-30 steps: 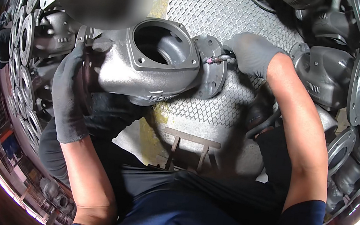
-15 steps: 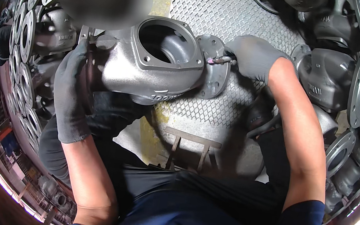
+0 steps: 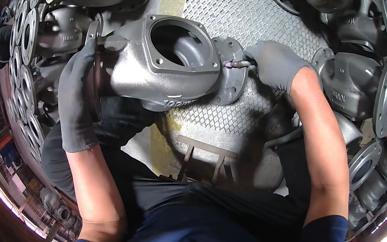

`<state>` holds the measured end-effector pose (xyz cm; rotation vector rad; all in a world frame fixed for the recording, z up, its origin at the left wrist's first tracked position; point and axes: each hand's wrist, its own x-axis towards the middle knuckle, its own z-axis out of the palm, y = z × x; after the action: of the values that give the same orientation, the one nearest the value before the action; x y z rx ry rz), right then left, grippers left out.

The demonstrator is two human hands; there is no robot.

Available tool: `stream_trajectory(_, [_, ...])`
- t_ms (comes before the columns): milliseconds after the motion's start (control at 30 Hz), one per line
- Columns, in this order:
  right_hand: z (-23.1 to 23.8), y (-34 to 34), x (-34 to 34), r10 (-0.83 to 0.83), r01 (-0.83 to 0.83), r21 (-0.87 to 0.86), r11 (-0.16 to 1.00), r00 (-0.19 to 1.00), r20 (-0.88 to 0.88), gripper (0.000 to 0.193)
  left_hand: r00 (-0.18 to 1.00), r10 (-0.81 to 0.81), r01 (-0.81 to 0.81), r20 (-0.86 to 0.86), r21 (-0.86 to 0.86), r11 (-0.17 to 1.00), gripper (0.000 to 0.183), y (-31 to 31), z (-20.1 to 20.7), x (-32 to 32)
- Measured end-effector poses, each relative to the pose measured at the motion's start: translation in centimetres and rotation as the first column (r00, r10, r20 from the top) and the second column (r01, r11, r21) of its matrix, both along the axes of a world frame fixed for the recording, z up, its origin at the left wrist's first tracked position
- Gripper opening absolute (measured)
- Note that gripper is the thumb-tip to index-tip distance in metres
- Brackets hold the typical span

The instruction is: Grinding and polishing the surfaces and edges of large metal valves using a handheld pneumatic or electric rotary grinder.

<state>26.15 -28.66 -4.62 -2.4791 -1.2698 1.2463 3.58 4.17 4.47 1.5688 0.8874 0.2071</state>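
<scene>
A grey cast-metal valve body (image 3: 130,75) lies before me, its round opening in a squarish flange facing up. My left hand (image 3: 76,89), in a grey glove, is closed on the rim of its left flange; the fingertips are partly hidden behind it. On the right side stands a round flange (image 3: 231,84) with bolt holes. My right hand (image 3: 273,63), also gloved, grips a slim die grinder (image 3: 241,64) with a pink tip. That tip is at the right flange, close to the corner of the squarish one; whether it touches cannot be told.
Beneath the casting is a diamond-patterned metal plate (image 3: 219,6). Several similar valve bodies (image 3: 349,86) crowd the right side, and more flanged castings (image 3: 30,36) are stacked at the left. A small metal frame (image 3: 207,147) stands between my legs.
The valve body has tilted slightly, its upper opening shifting a little right and up. The pink tip has moved slightly right along with my right hand. Both grips are unchanged.
</scene>
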Motion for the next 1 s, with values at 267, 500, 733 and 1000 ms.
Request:
stream_trajectory(267, [-0.2, -0.6, -0.7, -0.081, 0.083, 0.101, 0.991, 0.996, -0.024, 0.027, 0.995, 0.057, -0.059, -0.082, -0.025, 0.998, 0.054, -0.1, 0.2, 0.2])
stream_trajectory(500, [-1.0, -0.2, -0.9, 0.006, -0.007, 0.027, 1.0, 1.0, 0.019, 0.029, 0.997, -0.019, 0.03, -0.08, 0.149, 0.988, 0.054, -0.7, 0.3, 0.5])
stream_trajectory(733, [-0.8, -0.3, -1.3, -0.043, 0.044, 0.075, 0.996, 0.999, -0.007, 0.025, 1.0, -0.006, 0.008, -0.028, 0.048, 0.999, 0.054, -0.3, 0.1, 0.3])
stream_trajectory(1000, [-0.9, -4.4, -3.2, -0.508, 0.497, 0.311, 0.81, 0.86, -0.052, 0.033, 0.991, 0.115, -0.117, 0.063, 0.03, 0.993, 0.043, -3.1, 1.0, 2.2])
